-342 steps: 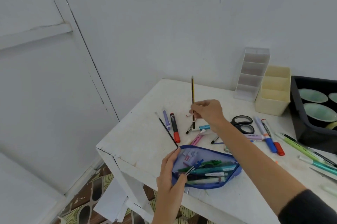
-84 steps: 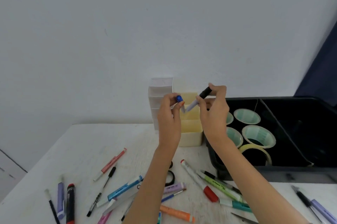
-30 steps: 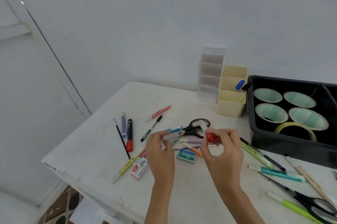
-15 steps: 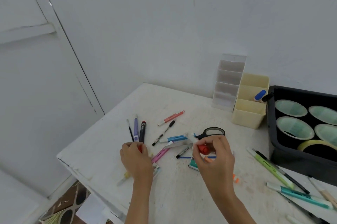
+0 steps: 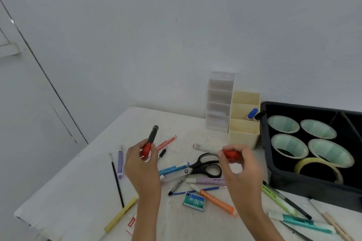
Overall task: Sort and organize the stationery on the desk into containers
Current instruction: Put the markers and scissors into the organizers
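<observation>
1. Your left hand (image 5: pixel 143 166) is raised over the table (image 5: pixel 78 187) at about your 11 o'clock. Its fingers (image 5: pixel 134 153) and thumb curl round the red end of a black marker (image 5: pixel 152 136), whose dark end tilts up toward 12 o'clock.
2. Your right hand (image 5: pixel 242 170) is raised at about your 1 o'clock. Its fingers (image 5: pixel 247 152) pinch the red cap of a white marker (image 5: pixel 205 148), whose body lies roughly level and points toward 9 o'clock.
3. The two markers are apart, with a gap between their ends.
4. The yellow holder (image 5: pixel 243 136) stands near the wall at 12 o'clock of your right hand. A blue-capped marker (image 5: pixel 252 113) sits in its middle compartment.
5. The white holder (image 5: pixel 219 103) stands just beside the yellow one, on its 9 o'clock side.
6. The black tray (image 5: pixel 305 187) sits at 3 o'clock of the yellow holder and holds tape rolls (image 5: pixel 284 123).
7. Scissors (image 5: pixel 205 167) lie on the table between your hands. The staple box (image 5: pixel 194 201) lies at 6 o'clock of them, with an orange highlighter (image 5: pixel 217 201) just beside it.
8. A purple marker (image 5: pixel 119 162) and a thin black pen (image 5: pixel 117 184) lie at 9 o'clock of your left hand.
</observation>
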A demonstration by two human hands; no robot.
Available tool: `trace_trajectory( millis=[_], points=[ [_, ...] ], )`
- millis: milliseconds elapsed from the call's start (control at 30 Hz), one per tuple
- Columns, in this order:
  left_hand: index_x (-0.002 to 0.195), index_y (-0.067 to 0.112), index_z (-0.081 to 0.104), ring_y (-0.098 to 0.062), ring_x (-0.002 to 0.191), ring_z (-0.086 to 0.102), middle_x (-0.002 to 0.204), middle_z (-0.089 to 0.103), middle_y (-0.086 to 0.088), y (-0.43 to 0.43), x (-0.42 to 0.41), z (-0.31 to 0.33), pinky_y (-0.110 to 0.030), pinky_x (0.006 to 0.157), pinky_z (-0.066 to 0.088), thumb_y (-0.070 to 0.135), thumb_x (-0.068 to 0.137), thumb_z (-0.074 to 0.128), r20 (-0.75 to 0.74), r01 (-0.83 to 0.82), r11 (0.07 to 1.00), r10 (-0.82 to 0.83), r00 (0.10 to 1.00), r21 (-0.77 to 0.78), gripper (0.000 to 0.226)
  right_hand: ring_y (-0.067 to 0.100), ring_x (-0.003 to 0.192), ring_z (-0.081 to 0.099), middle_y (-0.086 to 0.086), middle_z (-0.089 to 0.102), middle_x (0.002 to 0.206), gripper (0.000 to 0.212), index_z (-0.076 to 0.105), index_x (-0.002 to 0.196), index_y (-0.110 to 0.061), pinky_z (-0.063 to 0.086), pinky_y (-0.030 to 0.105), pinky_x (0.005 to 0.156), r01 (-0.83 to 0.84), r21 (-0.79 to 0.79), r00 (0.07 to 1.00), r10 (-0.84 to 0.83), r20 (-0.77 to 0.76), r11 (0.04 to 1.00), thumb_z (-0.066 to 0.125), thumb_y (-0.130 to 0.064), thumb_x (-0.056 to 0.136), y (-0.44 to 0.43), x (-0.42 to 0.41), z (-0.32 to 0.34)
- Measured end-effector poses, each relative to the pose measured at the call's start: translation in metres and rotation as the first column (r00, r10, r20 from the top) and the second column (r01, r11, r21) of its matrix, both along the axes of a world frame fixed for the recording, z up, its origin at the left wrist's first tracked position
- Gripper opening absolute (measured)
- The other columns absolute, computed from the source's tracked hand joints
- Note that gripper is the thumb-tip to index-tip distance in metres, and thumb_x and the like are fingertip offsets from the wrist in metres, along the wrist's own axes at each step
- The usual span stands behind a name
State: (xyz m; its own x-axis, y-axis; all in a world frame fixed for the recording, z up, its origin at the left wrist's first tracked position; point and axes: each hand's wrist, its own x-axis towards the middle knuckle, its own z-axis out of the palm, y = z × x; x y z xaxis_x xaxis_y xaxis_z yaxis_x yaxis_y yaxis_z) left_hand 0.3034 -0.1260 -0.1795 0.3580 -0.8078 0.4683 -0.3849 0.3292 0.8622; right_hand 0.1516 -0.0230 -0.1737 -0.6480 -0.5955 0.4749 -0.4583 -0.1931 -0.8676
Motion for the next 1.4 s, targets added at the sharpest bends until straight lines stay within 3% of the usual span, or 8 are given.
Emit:
trace_trajectory(
  millis=[133, 400, 567, 733, 833, 1000, 1133, 1400],
  points=[
    [0.099, 0.013, 0.066, -0.013, 0.080, 0.064, 0.088, 0.065, 0.006, 0.003, -0.053, 0.041, -0.014, 0.070, 0.052, 0.009, 0.080, 0.072, -0.118, 0.258, 0.960, -0.270, 0.956, -0.108, 0.020, 0.002, 0.080, 0.062, -0.011, 0.065, 0.087, 0.031, 0.055, 0.104, -0.023, 0.049, 0.012, 0.074, 0.125, -0.128, 0.986, -0.108, 0.126, 0.984, 0.069, -0.005, 0.083, -0.009, -0.039, 0.033],
    [0.098, 0.020, 0.064, -0.005, 0.083, 0.062, 0.086, 0.061, 0.018, 0.000, -0.163, 0.077, -0.017, 0.080, 0.051, 0.012, 0.084, 0.069, 0.042, 0.622, 0.764, -0.625, 0.779, -0.174, 0.017, 0.002, 0.079, 0.062, -0.001, 0.067, 0.091, 0.030, 0.045, 0.105, -0.017, 0.048, 0.013, 0.073, 0.295, -0.270, 0.955, -0.273, 0.118, 0.917, 0.067, -0.010, 0.086, -0.034, -0.125, 0.073],
    [0.125, 0.012, 0.057, -0.001, 0.089, 0.055, 0.098, 0.060, 0.007, -0.026, -0.204, 0.064, -0.008, 0.084, 0.041, 0.014, 0.092, 0.058, 0.216, 0.692, 0.721, -0.671, 0.709, -0.033, 0.033, -0.006, 0.077, 0.060, -0.023, 0.063, 0.074, 0.018, 0.049, 0.098, -0.015, 0.047, 0.009, 0.073, 0.252, -0.141, 0.965, -0.259, -0.037, 0.957, 0.062, -0.008, 0.089, -0.058, -0.150, 0.058],
    [0.137, 0.010, 0.045, -0.005, 0.092, 0.047, 0.108, 0.056, -0.002, -0.046, -0.218, 0.041, -0.003, 0.079, 0.033, 0.006, 0.096, 0.048, 0.353, 0.706, 0.692, -0.705, 0.616, 0.149, 0.042, 0.005, 0.079, 0.058, -0.005, 0.061, 0.081, 0.014, 0.052, 0.092, -0.015, 0.051, 0.023, 0.072, 0.197, 0.060, 0.958, -0.180, -0.222, 0.979, 0.064, -0.009, 0.087, -0.077, -0.161, 0.024],
    [0.128, 0.013, 0.049, 0.008, 0.081, 0.048, 0.099, 0.055, 0.013, -0.043, -0.216, 0.035, -0.004, 0.078, 0.036, 0.000, 0.094, 0.049, 0.329, 0.745, 0.639, -0.757, 0.565, 0.190, 0.037, 0.017, 0.084, 0.050, 0.000, 0.056, 0.091, 0.015, 0.059, 0.100, -0.018, 0.048, 0.036, 0.074, 0.296, 0.224, 0.884, -0.178, -0.432, 0.928, 0.063, -0.026, 0.088, -0.083, -0.163, 0.014],
    [0.130, 0.002, 0.048, 0.019, 0.085, 0.045, 0.106, 0.047, 0.013, -0.040, -0.208, 0.025, 0.006, 0.078, 0.030, -0.011, 0.089, 0.047, 0.323, 0.763, 0.625, -0.766, 0.556, 0.167, 0.042, 0.019, 0.083, 0.045, -0.021, 0.044, 0.076, 0.020, 0.068, 0.106, -0.017, 0.044, 0.039, 0.071, 0.323, 0.242, 0.784, -0.115, -0.610, 0.915, 0.066, -0.019, 0.086, -0.077, -0.154, 0.019],
    [0.133, 0.009, 0.046, 0.006, 0.106, 0.043, 0.119, 0.046, 0.010, -0.035, -0.195, 0.025, 0.007, 0.087, 0.025, -0.009, 0.089, 0.047, 0.360, 0.756, 0.643, -0.739, 0.570, 0.122, 0.047, 0.025, 0.092, 0.052, 0.002, 0.068, 0.099, 0.024, 0.068, 0.104, -0.016, 0.042, 0.039, 0.071, 0.411, 0.218, 0.690, -0.145, -0.709, 0.885, 0.067, -0.012, 0.080, -0.075, -0.153, 0.019],
    [0.129, 0.018, 0.050, -0.006, 0.107, 0.051, 0.123, 0.056, 0.003, -0.024, -0.136, 0.021, -0.021, 0.090, 0.041, 0.001, 0.089, 0.052, 0.293, 0.658, 0.741, -0.664, 0.688, 0.136, 0.044, 0.021, 0.100, 0.050, 0.003, 0.061, 0.102, 0.027, 0.063, 0.108, -0.013, 0.043, 0.033, 0.088, 0.123, 0.255, 0.819, 0.048, -0.572, 0.959, 0.056, -0.002, 0.084, -0.058, -0.086, 0.024]
  ],
)
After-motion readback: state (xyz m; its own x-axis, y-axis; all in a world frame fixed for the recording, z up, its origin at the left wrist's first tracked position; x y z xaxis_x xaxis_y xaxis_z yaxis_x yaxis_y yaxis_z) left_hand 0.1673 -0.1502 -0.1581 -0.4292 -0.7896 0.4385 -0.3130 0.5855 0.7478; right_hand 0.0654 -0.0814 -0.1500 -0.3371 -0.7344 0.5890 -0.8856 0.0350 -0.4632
